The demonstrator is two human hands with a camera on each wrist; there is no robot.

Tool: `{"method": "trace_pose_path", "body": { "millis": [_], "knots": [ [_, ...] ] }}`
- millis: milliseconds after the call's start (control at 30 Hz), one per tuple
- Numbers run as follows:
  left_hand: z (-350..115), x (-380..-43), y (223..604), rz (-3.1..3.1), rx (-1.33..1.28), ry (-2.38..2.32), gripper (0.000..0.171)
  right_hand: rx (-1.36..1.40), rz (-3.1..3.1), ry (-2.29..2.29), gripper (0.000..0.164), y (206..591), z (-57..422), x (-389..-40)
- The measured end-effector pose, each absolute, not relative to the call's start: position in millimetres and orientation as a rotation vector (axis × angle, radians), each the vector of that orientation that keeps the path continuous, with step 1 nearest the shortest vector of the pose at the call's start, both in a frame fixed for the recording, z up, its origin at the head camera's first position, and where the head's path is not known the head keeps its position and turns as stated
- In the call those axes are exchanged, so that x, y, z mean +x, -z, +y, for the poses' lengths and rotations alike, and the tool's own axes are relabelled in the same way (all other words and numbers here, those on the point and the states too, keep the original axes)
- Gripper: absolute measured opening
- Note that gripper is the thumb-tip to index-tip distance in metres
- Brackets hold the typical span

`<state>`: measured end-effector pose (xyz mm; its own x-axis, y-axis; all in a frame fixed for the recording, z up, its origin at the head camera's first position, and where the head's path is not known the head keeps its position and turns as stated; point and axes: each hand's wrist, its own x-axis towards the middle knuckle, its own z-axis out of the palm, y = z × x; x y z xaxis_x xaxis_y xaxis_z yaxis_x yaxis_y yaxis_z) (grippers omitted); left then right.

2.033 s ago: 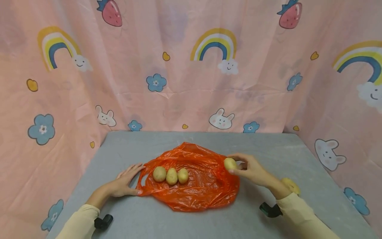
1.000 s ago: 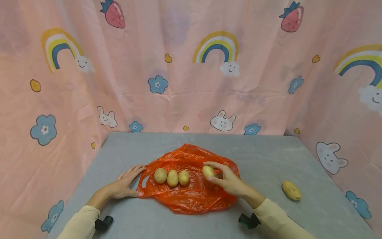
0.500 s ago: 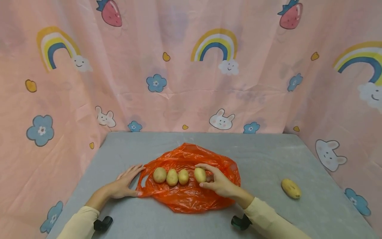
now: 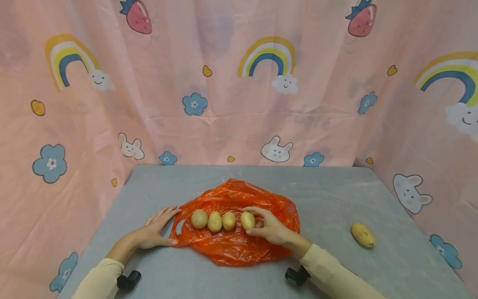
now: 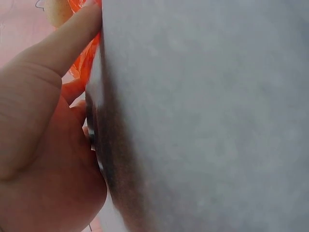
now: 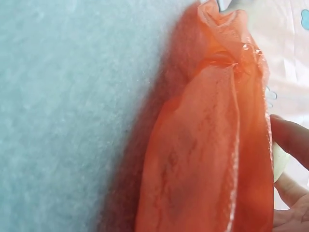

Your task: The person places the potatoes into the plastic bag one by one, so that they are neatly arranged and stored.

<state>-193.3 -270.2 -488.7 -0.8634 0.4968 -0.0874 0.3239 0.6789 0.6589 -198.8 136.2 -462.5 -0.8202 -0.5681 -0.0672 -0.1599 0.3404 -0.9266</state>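
Observation:
An orange plastic bag (image 4: 239,251) lies spread flat on the grey table. On its left part, a round brownish potato (image 4: 199,219) and two smaller yellow potatoes, the near one (image 4: 214,221) and its right neighbour (image 4: 229,221), form a row. My right hand (image 4: 272,227) holds another yellow potato (image 4: 247,221) between thumb and fingers, low over the bag with a gap to the row. In the right wrist view the bag's raised edge (image 6: 193,159) hides most of this potato (image 6: 280,162). My left hand (image 4: 154,230) rests, fingers extended, at the bag's handle end, its thumb touching the plastic.
One longer yellow potato (image 4: 363,235) lies on the table (image 4: 325,187) to the right, off the bag. A pink patterned curtain (image 4: 224,124) surrounds the table's back and sides. Black wrist devices, one at the left (image 4: 128,280), sit near both cuffs.
From the bag's right edge, my right hand has carried its potato left and slightly nearer, to the right end of the row. My left hand has stayed put.

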Motion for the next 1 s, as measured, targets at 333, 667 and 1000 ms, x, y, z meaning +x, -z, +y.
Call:
{"method": "trace_pose_path", "body": {
  "millis": [333, 667, 1000],
  "knots": [
    [-270, -192, 486, 2.632, 0.634, -0.949, 0.099, -0.618, 2.272, 1.445, 0.058, 463, 129, -205],
    [-269, -192, 485, 2.637, 0.606, -0.910, 0.098, -0.624, 2.300, 1.427, 0.055, 465, 128, -208],
    [-270, -192, 486, 2.648, 0.658, -0.929, 0.097, -0.617, 2.311, 1.415, 0.054, 464, 126, -211]
  ]
}}
